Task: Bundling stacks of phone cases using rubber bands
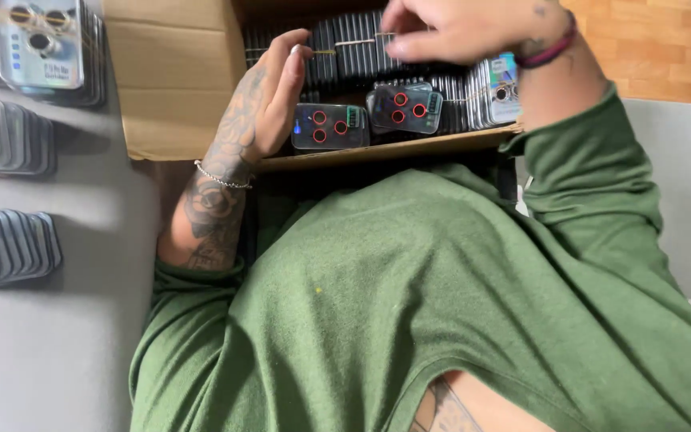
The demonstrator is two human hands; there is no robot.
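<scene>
Reaching into a cardboard box (177, 80) packed with upright phone cases (353, 44), the left hand (261, 104) and right hand (457, 28) pinch a rubber band (353, 42) with narrow fingers.

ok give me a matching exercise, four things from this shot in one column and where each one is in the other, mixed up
Things:
1. left hand
2. right hand
3. cardboard box
4. stacks of cases

Places:
A. on the grey surface at the left edge
B. in front of the green shirt, holding packed cases
C. at the left inside of the box, fingers on the packs
D. over the top of the packs, wrist with a dark red band

Pairs: 1-C, 2-D, 3-B, 4-A
</scene>
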